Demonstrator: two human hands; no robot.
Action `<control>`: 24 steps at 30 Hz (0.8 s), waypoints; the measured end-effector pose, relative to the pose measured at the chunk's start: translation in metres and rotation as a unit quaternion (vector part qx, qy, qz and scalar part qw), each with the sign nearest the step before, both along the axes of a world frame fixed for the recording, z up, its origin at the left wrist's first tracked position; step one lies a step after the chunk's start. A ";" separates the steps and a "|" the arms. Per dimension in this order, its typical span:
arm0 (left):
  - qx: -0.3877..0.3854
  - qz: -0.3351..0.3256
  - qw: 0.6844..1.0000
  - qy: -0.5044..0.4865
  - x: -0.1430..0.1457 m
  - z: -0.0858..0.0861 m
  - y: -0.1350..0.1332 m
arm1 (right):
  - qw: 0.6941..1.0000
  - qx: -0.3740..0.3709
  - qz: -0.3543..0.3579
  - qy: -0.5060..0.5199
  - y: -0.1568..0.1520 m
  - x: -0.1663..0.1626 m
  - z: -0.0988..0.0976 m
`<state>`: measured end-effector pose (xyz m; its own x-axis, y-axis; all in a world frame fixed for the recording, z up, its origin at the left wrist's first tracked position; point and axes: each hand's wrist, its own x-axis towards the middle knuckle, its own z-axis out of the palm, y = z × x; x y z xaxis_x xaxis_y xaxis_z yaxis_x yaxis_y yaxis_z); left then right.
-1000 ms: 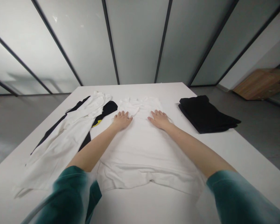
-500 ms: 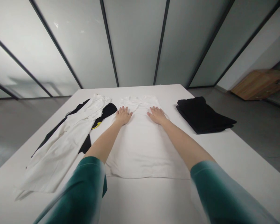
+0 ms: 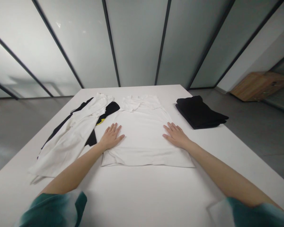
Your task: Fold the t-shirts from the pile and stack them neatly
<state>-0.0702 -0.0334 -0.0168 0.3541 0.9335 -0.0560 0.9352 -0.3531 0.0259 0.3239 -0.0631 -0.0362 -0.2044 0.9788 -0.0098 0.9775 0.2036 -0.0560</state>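
Observation:
A white T-shirt (image 3: 142,132) lies spread on the white table, its collar at the far side and its hem toward me. My left hand (image 3: 110,136) rests flat on the shirt's left edge with the fingers spread. On the right edge my right hand (image 3: 176,135) also lies flat, fingers apart. Small wrinkles show near the hem's left corner. Neither hand grips the cloth.
To the left, white garments (image 3: 71,135) lie on top of black ones (image 3: 112,108), one with a yellow mark. A folded black stack of cloth (image 3: 200,112) sits at the right. The table (image 3: 142,195) stands before frosted glass panels; a wooden cabinet (image 3: 260,85) is at far right.
Both hands have slid toward me along the shirt, from near its sleeves to its lower sides, and moved farther apart. The shirt's lower part looks wider.

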 end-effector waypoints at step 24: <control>0.080 0.008 0.994 -0.077 -0.021 0.008 0.011 | 0.992 0.106 -0.052 0.034 0.011 0.024 0.000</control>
